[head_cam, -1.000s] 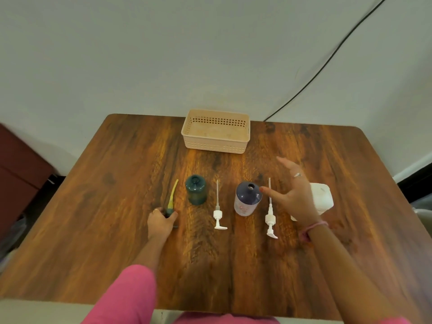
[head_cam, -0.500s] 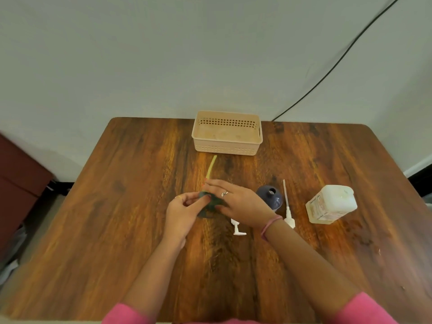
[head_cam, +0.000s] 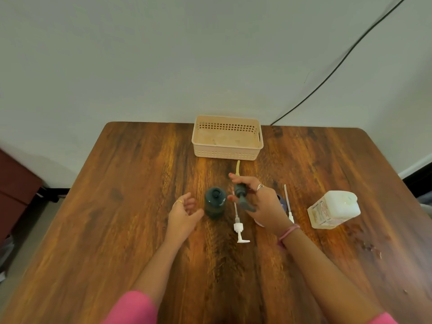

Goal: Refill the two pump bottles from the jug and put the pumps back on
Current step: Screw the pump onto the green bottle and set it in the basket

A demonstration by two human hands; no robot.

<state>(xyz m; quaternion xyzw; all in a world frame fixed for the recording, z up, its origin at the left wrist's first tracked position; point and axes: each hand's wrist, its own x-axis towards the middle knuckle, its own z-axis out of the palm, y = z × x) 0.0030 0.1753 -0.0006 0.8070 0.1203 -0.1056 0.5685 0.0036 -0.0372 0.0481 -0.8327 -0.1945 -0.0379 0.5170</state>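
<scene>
A dark green bottle (head_cam: 214, 205) stands open-necked at the table's middle. My right hand (head_cam: 264, 206) grips the dark pump (head_cam: 242, 197) just right of it, the pump's yellowish tube (head_cam: 237, 168) pointing away from me. My left hand (head_cam: 183, 212) hovers open beside the green bottle, left of it. A purple bottle (head_cam: 282, 202) is mostly hidden behind my right hand. Two white pumps lie on the table: one (head_cam: 239, 224) between the bottles, another (head_cam: 288, 205) right of the purple bottle. The pale jug (head_cam: 333, 210) stands at the right.
A beige slotted basket (head_cam: 226, 150) sits at the table's far edge. A black cable (head_cam: 339, 64) runs down the wall behind. Wet spots (head_cam: 371, 247) mark the wood near the right edge. A dark cabinet (head_cam: 14, 190) stands left of the table (head_cam: 117, 230).
The dark pump passed from my left hand to my right, which now holds it right of the green bottle. My left hand let go and drew back, open.
</scene>
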